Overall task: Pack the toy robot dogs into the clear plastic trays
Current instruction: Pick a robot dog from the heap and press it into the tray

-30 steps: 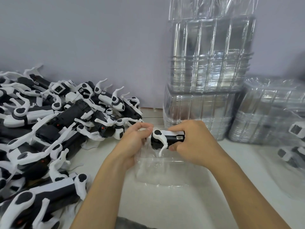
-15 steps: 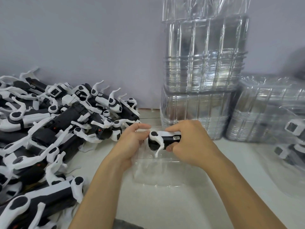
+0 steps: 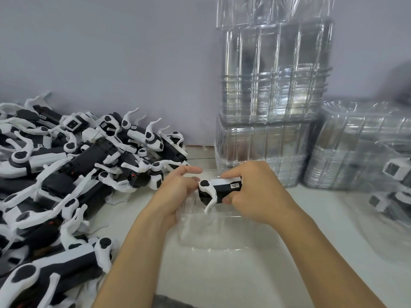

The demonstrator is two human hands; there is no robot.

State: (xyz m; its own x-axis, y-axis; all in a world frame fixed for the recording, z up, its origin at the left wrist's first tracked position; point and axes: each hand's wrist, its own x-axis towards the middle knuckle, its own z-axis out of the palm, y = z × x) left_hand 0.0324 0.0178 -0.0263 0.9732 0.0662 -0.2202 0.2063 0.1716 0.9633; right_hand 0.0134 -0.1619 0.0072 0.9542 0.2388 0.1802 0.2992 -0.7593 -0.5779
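Gripped toy dog [image 3: 219,189] in right hand [image 3: 251,192]; steadied tray [image 3: 213,227] with left hand [image 3: 175,192], fingers loosely extended; best seated level, legs tucked.

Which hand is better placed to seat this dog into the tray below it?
Right. The right hand already grips the toy robot dog round its body, directly above the clear tray. The left hand only meets the dog's end and the tray's edge, steadying.
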